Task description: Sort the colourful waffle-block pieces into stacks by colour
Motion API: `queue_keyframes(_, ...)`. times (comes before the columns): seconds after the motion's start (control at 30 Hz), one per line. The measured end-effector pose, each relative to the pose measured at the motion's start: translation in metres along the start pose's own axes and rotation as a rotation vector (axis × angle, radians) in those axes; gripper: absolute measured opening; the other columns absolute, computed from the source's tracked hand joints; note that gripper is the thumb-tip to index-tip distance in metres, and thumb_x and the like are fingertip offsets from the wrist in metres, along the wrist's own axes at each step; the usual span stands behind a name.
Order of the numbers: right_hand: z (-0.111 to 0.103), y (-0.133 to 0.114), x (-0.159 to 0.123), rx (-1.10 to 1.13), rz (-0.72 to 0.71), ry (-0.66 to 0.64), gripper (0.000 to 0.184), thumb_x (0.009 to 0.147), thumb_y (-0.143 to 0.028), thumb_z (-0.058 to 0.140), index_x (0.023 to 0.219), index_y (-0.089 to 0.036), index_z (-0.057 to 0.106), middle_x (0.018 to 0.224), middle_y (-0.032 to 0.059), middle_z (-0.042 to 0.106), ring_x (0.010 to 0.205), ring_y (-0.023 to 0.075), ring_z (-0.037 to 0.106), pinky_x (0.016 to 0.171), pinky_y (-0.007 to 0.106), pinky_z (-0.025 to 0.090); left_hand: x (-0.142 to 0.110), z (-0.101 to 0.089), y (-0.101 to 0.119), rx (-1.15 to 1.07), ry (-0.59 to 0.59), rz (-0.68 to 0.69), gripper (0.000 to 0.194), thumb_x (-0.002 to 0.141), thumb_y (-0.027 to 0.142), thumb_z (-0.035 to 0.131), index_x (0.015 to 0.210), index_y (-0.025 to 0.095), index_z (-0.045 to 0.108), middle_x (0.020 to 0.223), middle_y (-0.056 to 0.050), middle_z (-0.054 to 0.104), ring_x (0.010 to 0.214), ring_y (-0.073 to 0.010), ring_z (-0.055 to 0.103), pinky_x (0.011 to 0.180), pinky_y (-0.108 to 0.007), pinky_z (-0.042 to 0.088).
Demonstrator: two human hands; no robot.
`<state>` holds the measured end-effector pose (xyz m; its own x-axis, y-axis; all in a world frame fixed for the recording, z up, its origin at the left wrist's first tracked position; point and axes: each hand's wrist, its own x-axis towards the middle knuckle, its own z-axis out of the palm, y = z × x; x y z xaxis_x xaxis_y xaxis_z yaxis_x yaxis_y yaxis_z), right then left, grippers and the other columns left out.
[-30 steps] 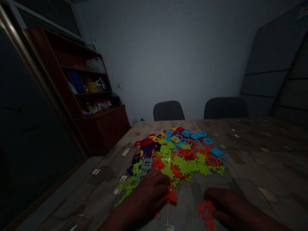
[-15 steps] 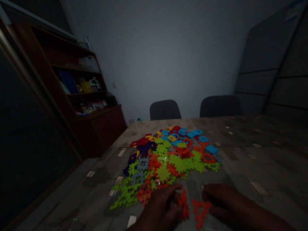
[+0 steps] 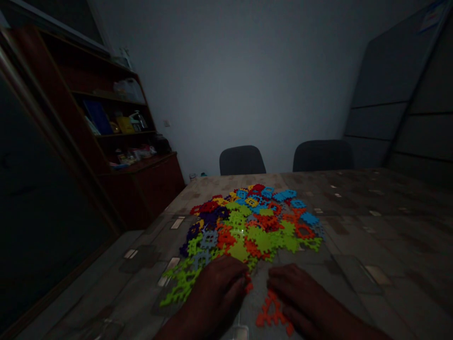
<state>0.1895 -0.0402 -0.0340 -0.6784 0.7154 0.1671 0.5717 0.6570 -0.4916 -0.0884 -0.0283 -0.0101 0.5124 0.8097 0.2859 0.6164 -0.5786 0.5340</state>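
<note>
The left hand [image 3: 219,289] and right hand [image 3: 305,293] pinched toothed orange plastic pieces [image 3: 272,318], unjoined; a multicoloured toothed plastic heap [image 3: 262,238] lay unheld.

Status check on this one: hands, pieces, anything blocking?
Left hand at half-hidden orange piece, grip unclear. Right hand holding triangular orange piece. Multicoloured heap just beyond; left hand covers part.
</note>
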Motion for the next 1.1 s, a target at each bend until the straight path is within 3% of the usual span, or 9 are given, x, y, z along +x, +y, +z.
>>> queue_keyframes(0.13,0.023,0.006,0.017,-0.142,-0.174,-0.018,0.033,0.097,-0.015,0.061,0.129,-0.022,0.066,0.135,0.0092,0.072,0.122,0.0263,0.063,0.104,0.042,0.046,0.000,-0.001,-0.004,0.042,-0.012,-0.010,0.026,0.102,0.023,0.047,0.094,0.020,0.072,0.092,-0.007,0.076,0.088,-0.0238,0.070,0.079,-0.034,0.051)
queue_keyframes(0.3,0.044,0.015,0.026,-0.256,-0.192,0.097,0.007,0.098,-0.020,0.067,0.102,-0.025,0.064,0.101,-0.0002,0.075,0.097,0.0215,0.065,0.093,0.039,0.043,0.004,-0.003,-0.013,0.056,-0.006,-0.034,0.027,0.100,0.021,0.048,0.096,0.019,0.075,0.093,-0.007,0.077,0.088,-0.0240,0.071,0.079,-0.033,0.051)
queue_keyframes(0.53,0.022,0.004,0.019,-0.195,-0.114,0.062,0.023,0.094,-0.007,0.064,0.108,-0.025,0.064,0.105,0.0013,0.069,0.098,0.0204,0.060,0.088,0.035,0.041,0.006,-0.009,-0.017,0.119,0.023,-0.026,0.029,0.103,0.023,0.046,0.091,0.019,0.073,0.089,-0.007,0.076,0.084,-0.0237,0.070,0.077,-0.032,0.048)
queue_keyframes(0.83,-0.007,-0.021,0.016,-0.113,-0.085,-0.092,0.018,0.100,-0.011,0.062,0.111,-0.025,0.068,0.119,0.0036,0.072,0.111,0.0212,0.062,0.094,0.035,0.045,0.005,-0.015,-0.021,0.097,0.069,0.005,0.029,0.103,0.024,0.045,0.091,0.020,0.072,0.088,-0.007,0.076,0.082,-0.0218,0.069,0.074,-0.030,0.049)
queue_keyframes(1.1,-0.002,-0.011,0.011,-0.153,-0.108,-0.059,0.021,0.099,-0.005,0.057,0.101,-0.023,0.066,0.111,0.0029,0.073,0.100,0.0196,0.064,0.088,0.032,0.045,0.006,-0.018,-0.029,0.067,-0.021,0.037,0.024,0.093,0.009,0.052,0.092,0.020,0.072,0.092,-0.006,0.076,0.088,-0.0219,0.069,0.080,-0.030,0.049)
